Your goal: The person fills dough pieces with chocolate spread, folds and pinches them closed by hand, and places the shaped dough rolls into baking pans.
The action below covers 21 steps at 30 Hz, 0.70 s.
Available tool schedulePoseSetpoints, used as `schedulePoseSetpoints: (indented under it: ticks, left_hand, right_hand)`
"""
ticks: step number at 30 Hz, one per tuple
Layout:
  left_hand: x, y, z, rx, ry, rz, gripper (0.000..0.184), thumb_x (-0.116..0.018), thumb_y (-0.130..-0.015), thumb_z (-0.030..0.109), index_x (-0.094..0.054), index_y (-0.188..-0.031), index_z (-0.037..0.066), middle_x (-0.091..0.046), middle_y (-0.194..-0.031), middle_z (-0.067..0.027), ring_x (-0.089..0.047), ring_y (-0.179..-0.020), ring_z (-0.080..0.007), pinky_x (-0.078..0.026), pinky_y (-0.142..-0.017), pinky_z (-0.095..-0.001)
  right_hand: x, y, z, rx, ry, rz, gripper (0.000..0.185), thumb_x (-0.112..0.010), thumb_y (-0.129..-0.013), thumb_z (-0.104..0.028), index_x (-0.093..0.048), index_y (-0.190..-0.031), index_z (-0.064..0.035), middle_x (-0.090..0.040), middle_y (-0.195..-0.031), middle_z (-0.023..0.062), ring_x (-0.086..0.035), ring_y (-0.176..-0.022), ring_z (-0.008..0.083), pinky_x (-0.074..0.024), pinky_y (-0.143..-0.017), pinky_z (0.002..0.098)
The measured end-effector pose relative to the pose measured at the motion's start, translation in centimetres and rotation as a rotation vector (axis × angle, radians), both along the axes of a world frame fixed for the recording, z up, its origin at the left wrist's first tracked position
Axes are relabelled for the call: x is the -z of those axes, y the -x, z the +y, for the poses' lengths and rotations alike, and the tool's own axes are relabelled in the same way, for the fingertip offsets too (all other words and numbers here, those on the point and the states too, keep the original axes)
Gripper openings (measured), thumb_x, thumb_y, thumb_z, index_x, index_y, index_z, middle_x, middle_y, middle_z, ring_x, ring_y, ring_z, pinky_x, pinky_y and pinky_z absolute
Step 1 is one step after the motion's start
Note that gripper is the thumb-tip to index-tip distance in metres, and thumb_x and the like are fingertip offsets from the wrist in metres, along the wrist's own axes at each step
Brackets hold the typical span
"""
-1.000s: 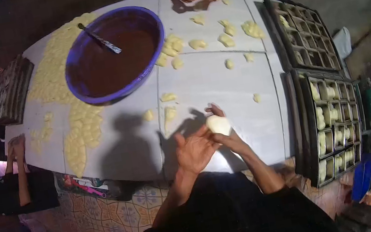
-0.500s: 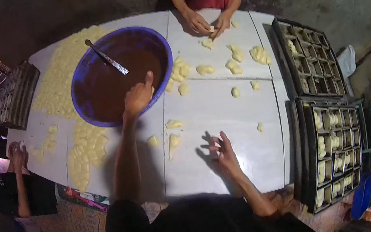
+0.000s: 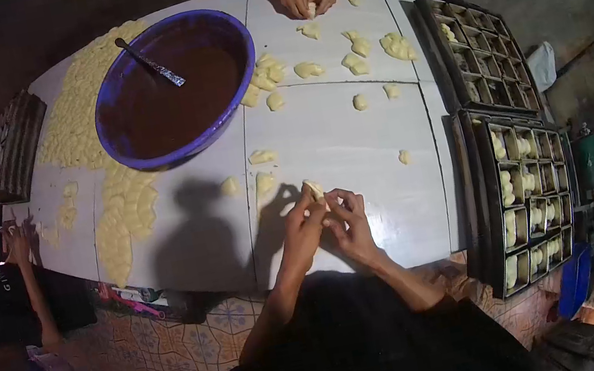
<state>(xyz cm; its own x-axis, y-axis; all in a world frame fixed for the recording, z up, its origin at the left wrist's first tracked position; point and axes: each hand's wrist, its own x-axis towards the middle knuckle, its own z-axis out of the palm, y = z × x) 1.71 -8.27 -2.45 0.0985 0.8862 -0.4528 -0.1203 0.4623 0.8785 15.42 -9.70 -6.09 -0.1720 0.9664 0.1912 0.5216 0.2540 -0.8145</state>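
In front of my body, over the near part of the white table (image 3: pixel 375 132), both hands meet around a small pale piece of dough (image 3: pixel 313 189). My left hand (image 3: pixel 303 228) is closed on it, with the dough's end sticking out above the fingers. My right hand (image 3: pixel 352 228) pinches at its lower right side; its fingertips are partly hidden. Just left of them lie loose dough pieces (image 3: pixel 266 183). Farther left stands a blue basin (image 3: pixel 119 157) of brown filling (image 3: pixel 181 114), with a metal spoon (image 3: pixel 152 64) in it.
Many flattened dough pieces (image 3: pixel 129 203) cover the table's left side. Dark baking tins (image 3: pixel 480 50) line the right edge, and the nearer tins (image 3: pixel 531 204) hold dough. Across the table a co-worker's hands (image 3: pixel 308 1) work dough; another person's hand (image 3: pixel 19 242) is at the left edge.
My left hand has left the basin's rim and come right to join my right hand at the dough. My right hand's spread fingers have closed in. The view has tilted down.
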Motion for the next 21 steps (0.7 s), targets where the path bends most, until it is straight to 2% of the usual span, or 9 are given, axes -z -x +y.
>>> schedulePoseSetpoints:
  ticks: [3,4,7,11,12,15,19,20,21]
  left_hand:
    - [1.6,-0.3,-1.2,0.071,-0.262,0.139,0.036,-0.059,-0.093,0.014,-0.053,-0.124,-0.005,-0.06,-0.108,-0.0138,-0.062,-0.097,-0.0181,-0.052,-0.077,-0.0276]
    - [1.9,-0.5,-1.6,0.067,-0.304,0.129,0.033,-0.061,-0.092,0.01,-0.057,-0.119,-0.007,-0.061,-0.101,-0.0105,-0.063,-0.091,-0.0136,-0.052,-0.073,-0.025]
    - [2.0,-1.2,-2.2,0.076,-0.237,-0.138,0.029,-0.063,-0.092,0.014,-0.061,-0.11,-0.008,-0.064,-0.098,-0.0108,-0.065,-0.084,-0.0132,-0.054,-0.071,-0.0259]
    - [1.2,-1.4,-2.5,0.151,-0.172,0.105,0.029,-0.063,-0.091,0.014,-0.06,-0.109,-0.008,-0.064,-0.097,-0.0151,-0.066,-0.085,-0.0194,-0.058,-0.075,-0.0283]
    - [2.3,-1.5,-2.8,0.116,-0.099,-0.006,0.029,-0.066,-0.089,0.016,-0.059,-0.11,-0.004,-0.063,-0.096,-0.0106,-0.064,-0.084,-0.0158,-0.058,-0.071,-0.0256]
    - [3.7,-2.2,-3.8,0.055,-0.248,0.006,0.032,-0.069,-0.086,0.013,-0.056,-0.111,-0.001,-0.063,-0.098,-0.0079,-0.062,-0.088,-0.0138,-0.056,-0.071,-0.0253]
    - [3.3,-2.2,-4.2,0.059,-0.39,0.019,0.038,-0.064,-0.082,-0.004,-0.05,-0.117,0.002,-0.061,-0.096,-0.0049,-0.059,-0.096,-0.0128,-0.054,-0.079,-0.0291]
    - [3.4,-1.9,-4.0,0.08,-0.461,-0.036,0.041,-0.06,-0.082,-0.008,-0.048,-0.12,0.001,-0.06,-0.096,-0.0063,-0.059,-0.096,-0.0147,-0.054,-0.079,-0.0296]
    - [4.0,-1.9,-3.9,0.081,-0.489,-0.114,0.041,-0.059,-0.082,-0.008,-0.048,-0.12,0.001,-0.059,-0.097,-0.0074,-0.059,-0.097,-0.016,-0.054,-0.08,-0.0311]
  right_hand:
    - [0.7,-1.9,-0.5,-0.052,-0.017,0.159,0.034,-0.064,-0.082,-0.005,-0.063,-0.116,-0.0019,-0.052,-0.122,0.0143,-0.051,-0.105,0.0247,-0.045,-0.088,0.0362]
    - [-0.4,-1.9,-0.5,0.036,-0.038,0.224,0.025,-0.067,-0.081,0.0,-0.064,-0.106,0.0024,-0.054,-0.116,0.0112,-0.054,-0.089,0.0188,-0.0459,-0.078,0.0299]
    - [-0.7,-2.3,-0.5,0.143,-0.019,0.737,0.012,-0.068,-0.082,-0.001,-0.065,-0.093,0.0019,-0.056,-0.113,0.0133,-0.057,-0.102,0.0196,-0.047,-0.087,0.0315]
    - [-2.2,-2.7,-2.3,-0.037,-0.023,0.389,0.017,-0.068,-0.084,-0.005,-0.066,-0.099,0.0039,-0.058,-0.113,0.0125,-0.058,-0.098,0.0199,-0.0473,-0.087,0.0315]
    - [-1.4,-3.1,-2.7,-0.013,0.034,0.352,0.02,-0.067,-0.086,-0.007,-0.067,-0.102,0.003,-0.061,-0.104,0.0098,-0.058,-0.092,0.0164,-0.0478,-0.081,0.0285]
    - [1.1,-4.0,-3.8,0.121,0.347,0.508,0.016,-0.064,-0.088,-0.009,-0.069,-0.1,0.0017,-0.061,-0.095,0.0086,-0.056,-0.09,0.0127,-0.047,-0.076,0.0255]
    - [-0.6,-3.0,-2.9,0.205,0.37,0.439,0.04,-0.059,-0.091,-0.013,-0.052,-0.129,-0.0018,-0.056,-0.115,0.0129,-0.054,-0.098,0.0142,-0.0478,-0.074,0.0286]
    - [0.6,-4.2,-2.6,0.076,0.594,0.64,0.051,-0.058,-0.091,-0.012,-0.04,-0.138,-0.0027,-0.053,-0.119,0.0132,-0.054,-0.101,0.0158,-0.0486,-0.073,0.0282]
    - [0.6,-5.4,-2.0,-0.083,1.054,0.823,0.045,-0.058,-0.091,-0.01,-0.045,-0.134,-0.0006,-0.056,-0.115,0.0138,-0.056,-0.101,0.0171,-0.0511,-0.074,0.0301]
